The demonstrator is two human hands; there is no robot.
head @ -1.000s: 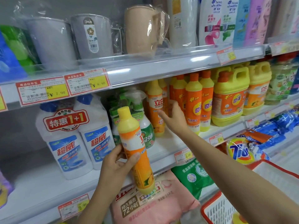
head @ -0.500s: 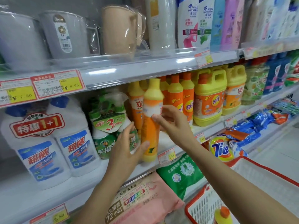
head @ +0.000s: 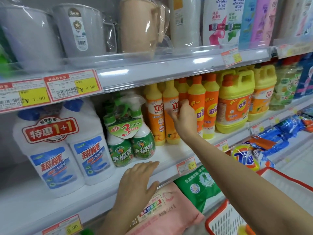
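Beneath the left hand (head: 137, 180) runs the white shelf (head: 166, 156), its front edge just under the palm; whether they touch is unclear. Left of that hand, well apart, stand the twin white cleaner bottles (head: 55, 150), banded together under a red 1+1 label. Right of the right hand (head: 183, 118), past the slim orange bottles (head: 196, 106), sits the yellow jug (head: 235, 102). Below the left hand lies the pink bag (head: 169, 207) on the lower level, and the red basket (head: 220, 216) is under the right forearm. Just beyond the left fingertips stands the green spray pack (head: 130, 138). The orange dish-soap bottle (head: 169, 97) stands upright on the shelf in the right hand, whose fingers curl round its label; a matching bottle (head: 155, 114) stands just beside it on the left. The left hand is spread flat, fingers straight, holding nothing.
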